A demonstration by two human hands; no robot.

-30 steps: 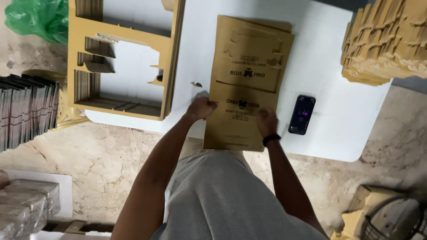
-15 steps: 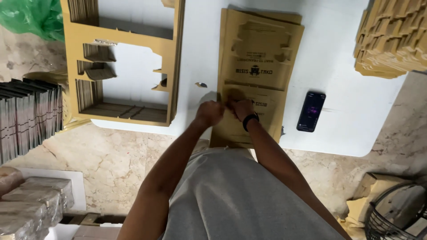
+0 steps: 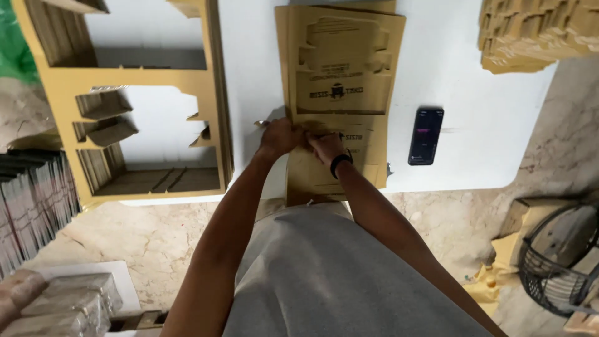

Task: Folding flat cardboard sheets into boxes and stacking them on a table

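Cardboard sheets point(image 3: 340, 68), flat and printed, lie stacked on the white tabletop point(image 3: 455, 81), running from its far edge to its near edge, where the lowest part overhangs a little toward me. Both of my hands meet on that stack close to the near edge. My left hand point(image 3: 281, 136) sits at the stack's left border with its fingers curled down onto the top sheet; my right hand point(image 3: 326, 147), with a black band at the wrist, presses just beside it, touching it, fingers bent onto the same sheet. Whether either hand actually pinches the cardboard or only presses it flat I cannot tell. A dark phone point(image 3: 425, 135) lies on the tabletop to the right of the stack, apart from it. At the far right corner rests a heap of folded cardboard pieces point(image 3: 530, 31). A large cut-out cardboard frame point(image 3: 134, 84) covers the tabletop's left side.
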